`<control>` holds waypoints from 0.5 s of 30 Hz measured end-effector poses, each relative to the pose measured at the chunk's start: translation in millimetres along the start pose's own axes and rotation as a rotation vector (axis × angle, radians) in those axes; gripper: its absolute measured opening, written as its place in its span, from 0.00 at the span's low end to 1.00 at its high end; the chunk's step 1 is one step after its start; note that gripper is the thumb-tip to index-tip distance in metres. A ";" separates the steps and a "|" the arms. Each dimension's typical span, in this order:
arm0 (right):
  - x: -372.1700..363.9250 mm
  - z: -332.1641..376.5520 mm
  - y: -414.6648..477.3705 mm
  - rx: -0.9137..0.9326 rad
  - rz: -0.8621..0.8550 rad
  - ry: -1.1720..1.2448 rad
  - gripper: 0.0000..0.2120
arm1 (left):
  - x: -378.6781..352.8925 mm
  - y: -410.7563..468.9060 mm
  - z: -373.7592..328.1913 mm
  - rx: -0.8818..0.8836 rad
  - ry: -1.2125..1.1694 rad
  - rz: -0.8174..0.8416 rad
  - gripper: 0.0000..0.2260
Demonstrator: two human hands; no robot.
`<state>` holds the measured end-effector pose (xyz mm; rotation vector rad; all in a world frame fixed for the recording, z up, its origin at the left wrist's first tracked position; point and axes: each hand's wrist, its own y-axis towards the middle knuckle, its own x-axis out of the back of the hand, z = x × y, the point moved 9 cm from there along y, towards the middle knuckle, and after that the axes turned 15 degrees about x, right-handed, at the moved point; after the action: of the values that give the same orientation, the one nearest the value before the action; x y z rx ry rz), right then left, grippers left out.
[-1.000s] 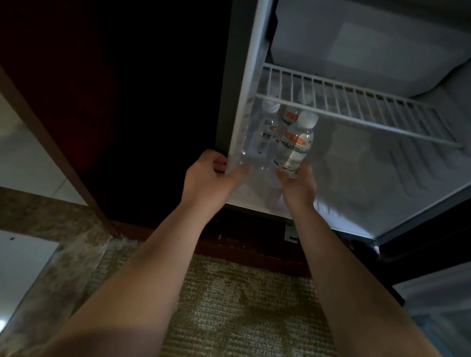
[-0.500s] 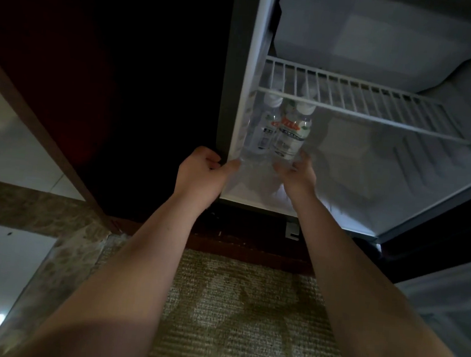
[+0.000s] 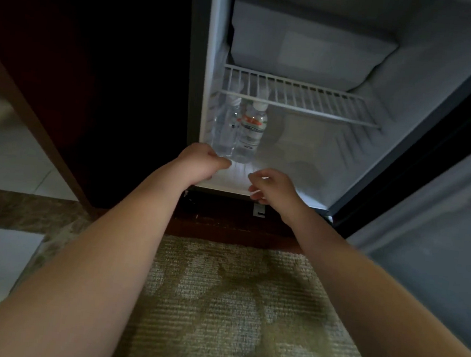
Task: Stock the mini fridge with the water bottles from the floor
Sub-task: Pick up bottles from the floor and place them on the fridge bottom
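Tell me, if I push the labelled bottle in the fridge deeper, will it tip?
The labelled bottle is tall, narrow and upright, so a high push probably tips it. It looks full, so a low push likely slides it. The bottle beside it may get knocked.
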<state>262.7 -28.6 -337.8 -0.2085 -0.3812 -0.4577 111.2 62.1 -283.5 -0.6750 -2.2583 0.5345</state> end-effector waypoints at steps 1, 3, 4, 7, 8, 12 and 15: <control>5.9 4.3 -11.2 -0.002 0.027 -0.006 0.08 | -5.3 -4.2 -3.6 -0.012 0.053 0.009 0.16; 21.2 14.3 -33.5 0.002 0.076 -0.050 0.07 | -19.3 -12.8 -9.7 -0.034 0.155 0.034 0.17; 30.0 18.5 -43.8 0.004 0.090 -0.077 0.07 | -27.7 -17.6 -12.1 -0.039 0.201 0.060 0.17; 61.4 27.4 -77.5 -0.002 0.079 -0.138 0.09 | -59.0 -40.4 -23.4 -0.059 0.352 0.161 0.18; 71.1 29.0 -89.5 -0.009 0.073 -0.154 0.08 | -68.9 -49.6 -29.2 -0.074 0.390 0.181 0.18; 107.1 28.4 -137.6 -0.029 0.012 -0.166 0.05 | -103.6 -88.9 -56.7 -0.204 0.365 0.209 0.13; 149.4 20.7 -189.3 -0.046 -0.143 -0.079 0.03 | -130.4 -129.5 -72.4 -0.301 0.353 0.164 0.09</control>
<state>291.8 -247.2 -237.9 -0.2451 -0.4652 -0.6006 203.7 -104.5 -231.3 -1.0261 -1.9741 0.1331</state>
